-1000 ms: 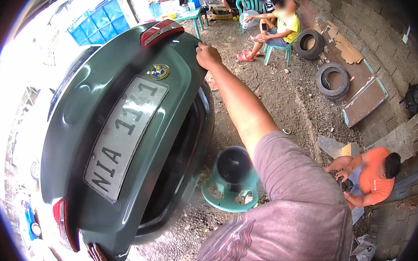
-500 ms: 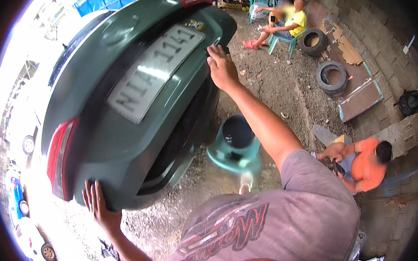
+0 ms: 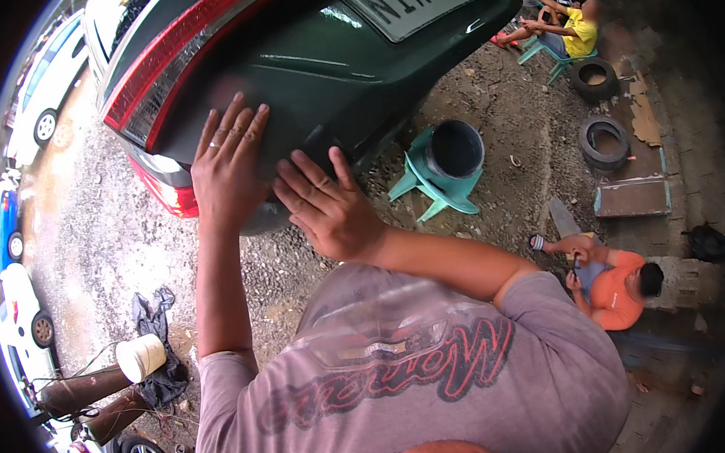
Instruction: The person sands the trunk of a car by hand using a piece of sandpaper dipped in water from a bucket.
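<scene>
A raised dark green car trunk lid (image 3: 306,90) fills the upper middle, with a red and clear tail light (image 3: 177,60) on its left corner. My left hand (image 3: 232,163), a ring on one finger, lies with fingers stretched on the lid's lower left corner, just below that light. Beside it, my right hand (image 3: 333,207) has its fingers spread, its fingertips at the lid's lower edge. Neither hand holds anything. A white licence plate (image 3: 416,2) sits higher on the lid. Under the lid at left, part of a red lower light (image 3: 168,187) shows on the car body.
A black bucket (image 3: 454,149) stands on a green plastic stool (image 3: 434,186) to the right. Two tyres (image 3: 604,142) lie farther right. A person in orange (image 3: 620,291) and one in yellow (image 3: 578,35) sit nearby. Gas cylinders (image 3: 84,393) and a white pail (image 3: 140,359) are at lower left.
My right hand has moved from the lid's far right edge to beside my left hand. The view has shifted toward the lid's left corner. My left hand remains near that corner.
</scene>
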`<state>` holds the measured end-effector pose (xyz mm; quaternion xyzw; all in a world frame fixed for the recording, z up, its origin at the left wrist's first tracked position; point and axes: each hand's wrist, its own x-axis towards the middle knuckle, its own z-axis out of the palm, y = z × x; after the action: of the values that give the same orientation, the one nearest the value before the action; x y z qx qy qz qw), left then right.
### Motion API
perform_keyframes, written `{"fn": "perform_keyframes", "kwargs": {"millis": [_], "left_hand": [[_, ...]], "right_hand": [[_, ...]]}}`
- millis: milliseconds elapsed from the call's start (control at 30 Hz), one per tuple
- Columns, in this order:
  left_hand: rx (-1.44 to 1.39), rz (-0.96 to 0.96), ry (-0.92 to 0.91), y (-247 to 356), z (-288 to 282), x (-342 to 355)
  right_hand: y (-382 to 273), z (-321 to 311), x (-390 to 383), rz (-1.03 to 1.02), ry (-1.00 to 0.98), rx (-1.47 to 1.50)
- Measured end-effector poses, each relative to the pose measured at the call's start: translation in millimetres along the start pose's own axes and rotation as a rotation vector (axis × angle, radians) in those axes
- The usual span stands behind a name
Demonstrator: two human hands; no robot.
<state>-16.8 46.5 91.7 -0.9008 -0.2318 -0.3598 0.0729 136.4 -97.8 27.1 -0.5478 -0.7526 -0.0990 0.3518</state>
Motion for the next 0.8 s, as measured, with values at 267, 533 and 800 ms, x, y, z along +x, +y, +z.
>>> {"fn": "perform_keyframes", "kwargs": {"millis": [267,533,800], "left_hand": [[-0.031,0.000,0.040,-2,-3,2],[0.000,-0.002,0.039,-1,-5,4],[-0.013,-0.002,0.014,1,-8,5]], "right_hand": [[78,-48,0,0.143,0.097,-0.192],[15,-17,3,-0.022,0.012,-0.030],[113,-59,-6,0.207,0.141,-0.208]]}}
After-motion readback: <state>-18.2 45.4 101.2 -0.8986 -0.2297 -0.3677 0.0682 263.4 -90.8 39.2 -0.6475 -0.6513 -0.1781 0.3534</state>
